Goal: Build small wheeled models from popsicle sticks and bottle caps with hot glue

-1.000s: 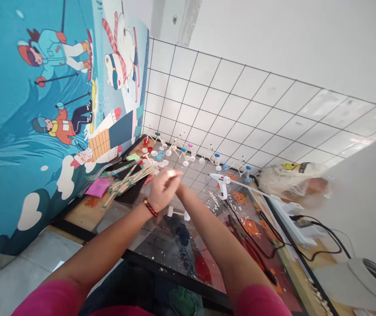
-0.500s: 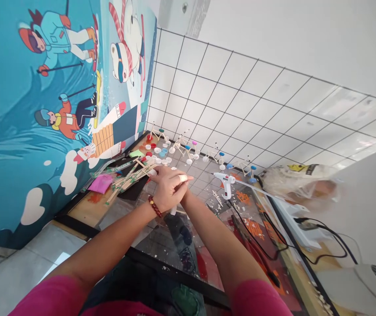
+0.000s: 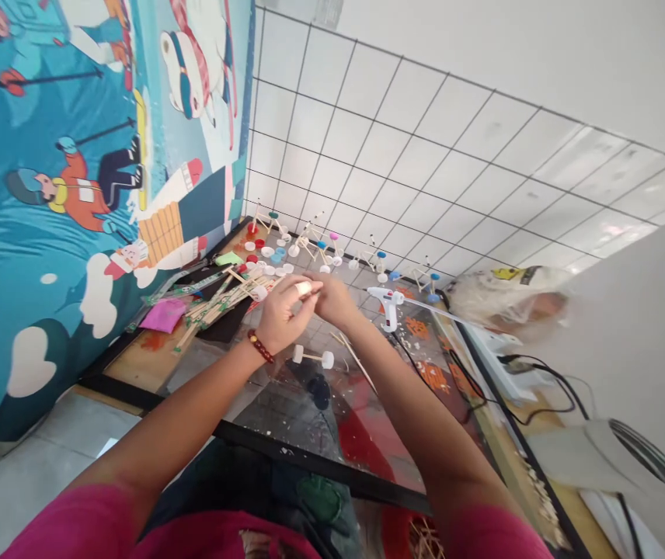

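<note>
Obs: left hand (image 3: 282, 312) and right hand (image 3: 332, 299) meet fingertip to fingertip above the tabletop (image 3: 286, 419), just left of the glue gun (image 3: 388, 303). Both are curled in, fingers drawn close as in a pinch. A white bit (image 3: 303, 287) shows at the left fingertips. It could be a cap or tape on a finger, I cannot tell, so I cannot tell what either hand actually grips. Bead bracelet (image 3: 259, 347) on the left wrist.

Axle (image 3: 312, 357), a stick with a white cap at each end, lies flat on the glass. It is left of the gun and nearer the person, below the hands, touched by neither. Stick pile (image 3: 224, 301) is well left of the gun. Loose caps (image 3: 268, 260) lie left of the gun toward the wall. Stick-and-cap models (image 3: 321, 250) stand in a row beyond them, along the tiles.

Handling notes (judgement):
- This is fine pinch work. Wrists low and close together, forearms braced, so the fingertips do not wander.
- Work over the bare glass left of the gun, so a dropped piece lands in plain view and not in the stick pile.
- The right forearm passes near the gun. Hold it clear of the tip, which is possibly hot.
- Light pressure only, since parts this thin likely bend or snap.
- The axle sits under the left wrist's path. Lift the wrist over it, do not sweep it.
</note>
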A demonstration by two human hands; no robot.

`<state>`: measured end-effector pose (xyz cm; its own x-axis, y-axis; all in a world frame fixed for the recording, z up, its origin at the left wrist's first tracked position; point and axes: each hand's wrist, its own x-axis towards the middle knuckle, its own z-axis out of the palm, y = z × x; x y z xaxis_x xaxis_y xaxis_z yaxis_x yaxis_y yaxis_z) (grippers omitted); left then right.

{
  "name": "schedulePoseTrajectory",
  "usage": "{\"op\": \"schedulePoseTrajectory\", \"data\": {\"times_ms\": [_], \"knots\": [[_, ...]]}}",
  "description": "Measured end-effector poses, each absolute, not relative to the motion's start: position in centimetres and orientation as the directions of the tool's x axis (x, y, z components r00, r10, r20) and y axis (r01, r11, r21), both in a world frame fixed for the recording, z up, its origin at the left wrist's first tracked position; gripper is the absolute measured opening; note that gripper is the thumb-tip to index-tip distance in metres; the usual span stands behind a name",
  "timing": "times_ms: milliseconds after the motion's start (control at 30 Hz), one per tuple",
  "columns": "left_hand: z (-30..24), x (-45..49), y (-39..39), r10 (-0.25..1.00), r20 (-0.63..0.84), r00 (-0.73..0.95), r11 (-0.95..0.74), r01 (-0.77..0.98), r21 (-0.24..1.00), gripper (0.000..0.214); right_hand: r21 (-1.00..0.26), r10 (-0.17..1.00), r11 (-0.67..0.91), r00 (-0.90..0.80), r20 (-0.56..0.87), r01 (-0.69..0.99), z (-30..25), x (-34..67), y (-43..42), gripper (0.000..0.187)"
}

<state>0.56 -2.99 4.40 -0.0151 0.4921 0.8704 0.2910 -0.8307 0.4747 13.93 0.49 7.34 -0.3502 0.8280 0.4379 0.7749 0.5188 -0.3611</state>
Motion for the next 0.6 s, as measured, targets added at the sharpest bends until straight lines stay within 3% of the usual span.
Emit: {"op": "schedulePoseTrajectory", "data": {"times_ms": [133,300,467,600], "knots": [[4.3,0.1,-2.3,0.586,0.810,0.014,-0.775,0.302,0.555,0.004,-0.347,0.875,0.429,-0.290,0.387,0.834,9.5,20.6,-2.4,0.012],[3.8,0.5,-2.2,0.817,0.541,0.198,-0.575,0.347,0.741,0.012,-0.357,0.937,0.264,-0.150,0.315,0.896,9.2,26.6,-8.9,0.012],[3.2,1.2,-2.6,0.840,0.332,0.429,-0.517,0.446,0.731,0.019,-0.316,0.985,0.139,-0.097,0.144,0.938,5.9,28.3,-12.7,0.015],[2.8,1.3,-2.6,0.840,0.160,0.519,-0.446,0.492,0.748,0.029,-0.290,0.994,0.078,-0.053,0.093,0.954,3.6,27.7,-13.9,0.017]]}}
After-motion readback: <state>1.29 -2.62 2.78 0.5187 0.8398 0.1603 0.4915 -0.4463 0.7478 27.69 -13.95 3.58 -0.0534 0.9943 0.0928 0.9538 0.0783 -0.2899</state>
